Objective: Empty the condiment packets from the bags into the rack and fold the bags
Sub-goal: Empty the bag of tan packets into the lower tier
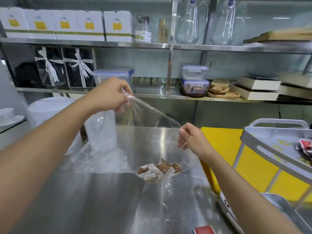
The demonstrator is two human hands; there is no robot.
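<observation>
Holding, item one: a clear, crinkled plastic bag (152, 141), stretched by its upper edge between our two hands above the brushed steel counter (101, 200).

- Left hand (108, 97): fingers curled, pinching the bag's higher corner.
- Right hand (190, 139): fingers curled, pinching the bag's lower corner.
- Contents: a small clump of brown-and-white condiment packets (160, 169) in the bag's bottom fold. We cannot tell whether that fold rests on the counter.
- Right of the bag: a grey tray rack with yellow panels (249, 132), with red and dark packets (305, 147) in its top tray.
- Left of the bag: a second clear bag of white contents (101, 132).

Handling note, our judgement: we should carry the bag over the rack's tray, keep the open edge low inside the rim, then raise the bottom fold so the packets slide out together.
</observation>
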